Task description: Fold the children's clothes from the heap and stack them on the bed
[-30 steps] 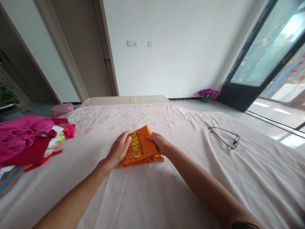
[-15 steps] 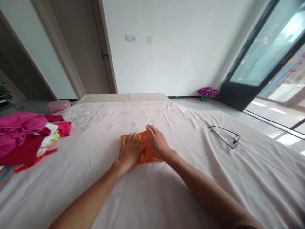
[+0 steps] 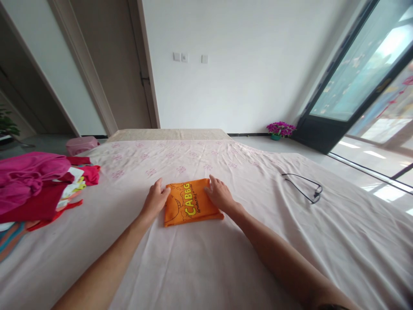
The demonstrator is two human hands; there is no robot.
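Note:
A folded orange garment lies flat on the bedsheet, a rectangle with yellow letters "CABBG", smaller dark lettering and a dark line drawing on its upper face. My left hand is at its left edge, thumb near the upper left corner and fingers apart from the thumb. On the opposite side, my right hand rests by the upper right edge, its fingertips touching or just over the cloth. Both hands look open, neither gripping the garment. The undersides of the fingers are partly hidden.
A heap of pink, red and mixed clothes sits on the left of the pale flowered sheet. Black-framed glasses lie to the right. Beyond the bed stand a pink stool and a pot of purple flowers.
My hands were lying flat on top of the orange garment; they have moved apart to its left and right edges. Its printed face is now uncovered.

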